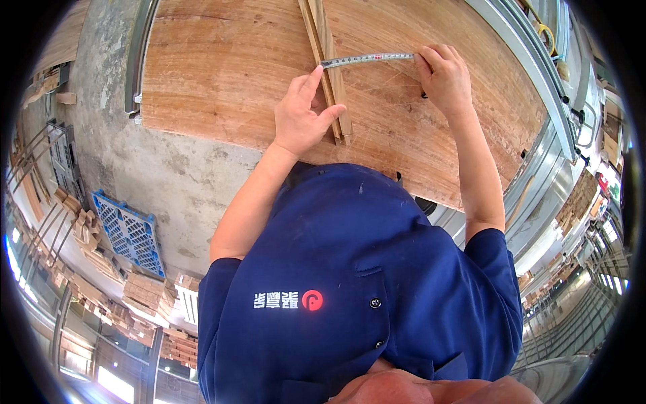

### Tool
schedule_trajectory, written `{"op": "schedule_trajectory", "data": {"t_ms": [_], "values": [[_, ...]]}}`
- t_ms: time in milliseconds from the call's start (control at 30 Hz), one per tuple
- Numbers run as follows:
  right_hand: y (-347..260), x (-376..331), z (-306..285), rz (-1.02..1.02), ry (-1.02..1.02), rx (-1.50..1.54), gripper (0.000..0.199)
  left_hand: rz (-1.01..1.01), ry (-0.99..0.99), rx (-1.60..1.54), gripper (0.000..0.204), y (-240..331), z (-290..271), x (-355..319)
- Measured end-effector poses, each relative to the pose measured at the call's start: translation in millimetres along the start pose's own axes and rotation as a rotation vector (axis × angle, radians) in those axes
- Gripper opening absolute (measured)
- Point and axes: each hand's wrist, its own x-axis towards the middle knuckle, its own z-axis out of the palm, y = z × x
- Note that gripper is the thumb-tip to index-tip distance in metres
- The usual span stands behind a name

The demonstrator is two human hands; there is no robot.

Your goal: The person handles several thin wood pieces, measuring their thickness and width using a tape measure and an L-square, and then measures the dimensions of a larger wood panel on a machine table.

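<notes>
the tape measure (367, 60) already lies stretched across the wooden strips (331, 74) on the tabletop (215, 67); left hand (303, 114) pins its end, right hand (444, 75) grips the far end. no mark visible yet.

A steel tape measure blade (367, 59) is stretched flat across the plywood sheet (222, 67), crossing two narrow wooden strips (328, 60) laid side by side lengthwise on that sheet.
</notes>
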Motion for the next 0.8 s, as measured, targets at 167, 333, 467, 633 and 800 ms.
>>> {"op": "schedule_trajectory", "data": {"t_ms": [167, 333, 467, 633, 800], "values": [[0.6, -0.8, 1.4, 0.002, -0.003, -0.015, 0.009, -0.011, -0.009, -0.006, 0.085, -0.2, -0.3, 0.5], [-0.7, -0.5, -2.1, 0.01, -0.041, -0.012, 0.011, 0.002, -0.002, 0.015, 0.082, -1.8, 0.2, -0.2], [-0.4, 0.3, -0.7, -0.008, 0.004, -0.011, 0.009, -0.018, -0.003, -0.014, 0.086, 0.7, -0.2, 0.1], [-0.3, 0.3, 0.0, -0.004, 0.006, -0.009, 0.008, -0.015, 0.005, -0.014, 0.087, -0.2, 0.4, -0.4], [-0.9, 0.6, -0.9, -0.01, 0.01, -0.009, 0.008, -0.009, 0.005, -0.005, 0.087, -1.9, 0.8, 0.0]]}}
